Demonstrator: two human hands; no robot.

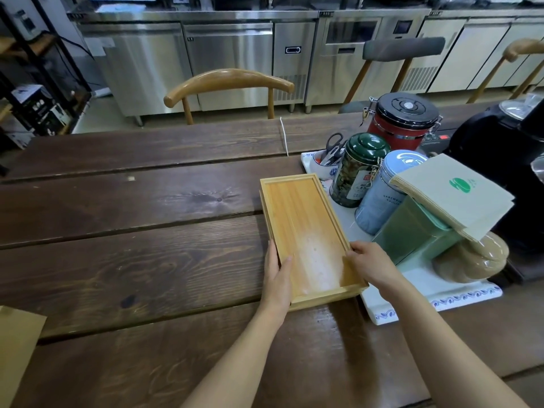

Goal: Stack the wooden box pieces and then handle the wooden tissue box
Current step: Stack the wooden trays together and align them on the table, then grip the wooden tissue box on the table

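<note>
A light wooden box piece (306,228), a shallow open tray with a raised rim, lies on the dark wooden table (132,231) right of centre. A second wooden layer shows under its near edge, so it seems to rest on another piece. My left hand (278,275) grips the tray's left rim near the front, thumb inside. My right hand (368,262) holds the right rim, fingers curled over the edge.
A white tray (441,295) on the right carries a green tin (357,169), a pale blue tin (385,189), a red canister (403,122), a green box (412,234) topped with paper napkins (453,192) and scissors. A black machine (506,160) stands far right. Chairs line the far edge.
</note>
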